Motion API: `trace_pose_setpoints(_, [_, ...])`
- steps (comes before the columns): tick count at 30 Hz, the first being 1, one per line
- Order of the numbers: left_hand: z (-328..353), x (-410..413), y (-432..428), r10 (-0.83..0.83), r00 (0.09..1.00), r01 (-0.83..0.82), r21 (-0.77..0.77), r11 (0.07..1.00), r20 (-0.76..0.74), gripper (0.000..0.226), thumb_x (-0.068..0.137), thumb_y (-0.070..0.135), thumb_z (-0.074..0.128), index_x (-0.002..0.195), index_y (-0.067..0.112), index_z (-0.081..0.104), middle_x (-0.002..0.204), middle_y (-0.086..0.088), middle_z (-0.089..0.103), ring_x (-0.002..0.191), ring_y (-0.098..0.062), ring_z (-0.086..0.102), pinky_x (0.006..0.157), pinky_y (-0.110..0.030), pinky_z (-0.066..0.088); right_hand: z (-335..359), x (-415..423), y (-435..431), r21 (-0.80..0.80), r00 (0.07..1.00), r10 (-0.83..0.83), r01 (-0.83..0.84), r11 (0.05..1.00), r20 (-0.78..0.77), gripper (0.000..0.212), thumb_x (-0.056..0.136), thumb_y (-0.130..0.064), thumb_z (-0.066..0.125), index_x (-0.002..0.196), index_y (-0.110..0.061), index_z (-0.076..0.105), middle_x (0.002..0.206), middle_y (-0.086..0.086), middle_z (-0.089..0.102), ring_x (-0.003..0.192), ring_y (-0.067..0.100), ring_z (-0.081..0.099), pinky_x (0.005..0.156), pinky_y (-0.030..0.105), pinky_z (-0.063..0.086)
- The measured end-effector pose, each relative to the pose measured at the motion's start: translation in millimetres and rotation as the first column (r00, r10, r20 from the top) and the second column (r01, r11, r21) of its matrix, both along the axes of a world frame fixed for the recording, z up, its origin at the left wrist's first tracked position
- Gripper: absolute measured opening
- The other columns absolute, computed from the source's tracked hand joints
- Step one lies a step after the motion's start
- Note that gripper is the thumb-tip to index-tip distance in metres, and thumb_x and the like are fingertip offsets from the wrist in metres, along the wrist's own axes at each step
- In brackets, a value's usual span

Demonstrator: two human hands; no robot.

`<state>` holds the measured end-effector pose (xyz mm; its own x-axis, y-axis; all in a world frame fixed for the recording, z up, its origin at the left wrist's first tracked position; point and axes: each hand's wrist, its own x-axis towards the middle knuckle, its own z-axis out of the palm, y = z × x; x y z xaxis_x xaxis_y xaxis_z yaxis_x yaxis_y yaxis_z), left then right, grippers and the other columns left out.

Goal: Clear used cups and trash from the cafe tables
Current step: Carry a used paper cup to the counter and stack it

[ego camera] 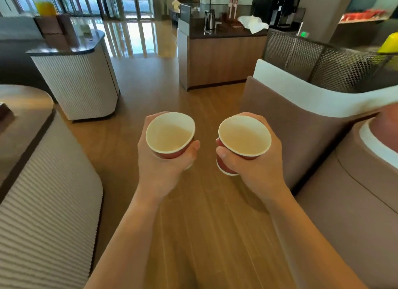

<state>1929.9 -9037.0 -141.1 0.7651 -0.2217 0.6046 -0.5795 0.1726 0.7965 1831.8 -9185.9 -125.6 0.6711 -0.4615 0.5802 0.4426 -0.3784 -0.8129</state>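
Cups: left cup (170,135) and right cup (244,136), red paper, white inside.

Head view. Both were off the tables, carried above the wood floor (193,224), and looked empty. We judged pickup done for this pair, with disposal left. No bin showed, and we couldn't tell what stayed on the tables.

Our left hand (163,172) curled round its cup from below, thumb on the near wall. Our right hand (256,172) gripped likewise. Forearms reached forward side by side, cups apart, mouths tipped toward us. A service counter (224,58) stood ahead.
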Motion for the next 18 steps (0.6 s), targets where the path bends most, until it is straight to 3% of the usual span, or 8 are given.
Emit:
trace_pose_setpoints(5, [-13.4, 92.9, -64.6, -0.045, 0.999, 0.045, 0.027, 0.999, -0.024, 0.060, 0.070, 0.044, 0.081, 0.121, 0.037, 0.050, 0.110, 0.033, 0.062, 0.115, -0.009, 0.062, 0.083, -0.013, 0.055, -7.9, 86.0, -63.3, 0.034, 0.999, -0.044, 0.045, 0.998, -0.020, 0.060, 0.067, -0.045, 0.081, 0.120, -0.036, 0.053, 0.111, -0.037, 0.062, 0.116, -0.001, 0.062, 0.079, 0.007, 0.053])
trace_pose_setpoints(7, [-21.0, 131.1, -94.2, -0.043, 0.998, 0.045, 0.035, 0.998, -0.054, 0.061, 0.069, 0.046, 0.081, 0.121, 0.039, 0.050, 0.110, 0.033, 0.061, 0.115, -0.008, 0.062, 0.084, -0.013, 0.055, -16.8, 123.1, -92.9, 0.053, 0.998, -0.049, 0.051, 0.997, -0.031, 0.060, 0.067, -0.045, 0.081, 0.120, -0.035, 0.053, 0.112, -0.033, 0.064, 0.116, 0.001, 0.062, 0.080, 0.008, 0.053])
trace_pose_setpoints(11, [-31.5, 211.0, -159.8, -0.036, 0.999, 0.037, 0.063, 0.997, -0.022, 0.061, 0.069, 0.045, 0.082, 0.122, 0.040, 0.050, 0.110, 0.033, 0.061, 0.114, -0.008, 0.063, 0.083, -0.012, 0.054, -38.0, 203.3, -161.9, 0.066, 0.998, -0.054, 0.056, 0.996, -0.035, 0.063, 0.067, -0.046, 0.082, 0.121, -0.032, 0.055, 0.118, -0.008, 0.066, 0.114, 0.015, 0.066, 0.081, 0.013, 0.056])
trace_pose_setpoints(15, [-17.9, 297.1, -235.6, -0.032, 0.999, 0.031, 0.081, 0.996, 0.008, 0.063, 0.068, 0.044, 0.082, 0.122, 0.038, 0.050, 0.111, 0.026, 0.062, 0.112, -0.007, 0.063, 0.082, -0.011, 0.053, -35.4, 293.5, -241.2, 0.084, 0.998, -0.059, 0.060, 0.995, -0.008, 0.063, 0.068, -0.045, 0.082, 0.122, -0.029, 0.055, 0.118, -0.009, 0.065, 0.118, 0.010, 0.063, 0.082, 0.012, 0.056])
trace_pose_setpoints(18, [5.8, 357.2, -288.9, -0.016, 0.999, 0.014, 0.064, 0.998, 0.030, 0.063, 0.068, 0.044, 0.081, 0.122, 0.039, 0.049, 0.109, 0.033, 0.061, 0.113, -0.004, 0.062, 0.081, -0.010, 0.053, -16.4, 359.2, -296.3, 0.059, 0.999, -0.047, 0.046, 0.997, 0.014, 0.063, 0.069, -0.043, 0.082, 0.123, -0.028, 0.054, 0.118, -0.009, 0.064, 0.118, 0.006, 0.061, 0.083, 0.011, 0.055])
